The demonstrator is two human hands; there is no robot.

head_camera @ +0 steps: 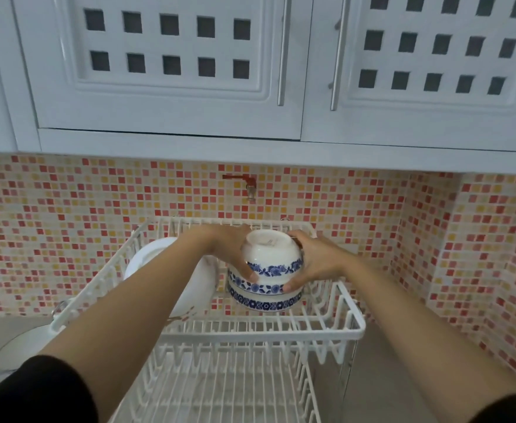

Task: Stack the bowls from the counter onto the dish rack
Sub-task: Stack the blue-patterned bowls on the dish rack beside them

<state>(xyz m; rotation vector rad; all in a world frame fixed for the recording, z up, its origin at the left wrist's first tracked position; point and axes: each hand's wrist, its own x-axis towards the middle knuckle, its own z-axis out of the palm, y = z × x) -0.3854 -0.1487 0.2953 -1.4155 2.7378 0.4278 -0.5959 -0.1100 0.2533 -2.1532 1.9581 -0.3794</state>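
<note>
A stack of white bowls with blue flower bands [270, 257] sits upside down on the upper tier of the white wire dish rack [336, 328]. Three bands show, one above the other. My left hand [229, 248] wraps the left side of the top bowl, thumb reaching the second band. My right hand [314, 261] cups the right side, thumb pressed near the seam between the upper bowls. Both hands grip the stack.
White plates [147, 257] stand on edge in the rack's left slots, partly behind my left forearm. A white plate [19, 349] lies on the counter at the lower left. The rack's lower tier [220, 389] holds nothing visible. Mosaic-tiled wall and white cabinets rise behind.
</note>
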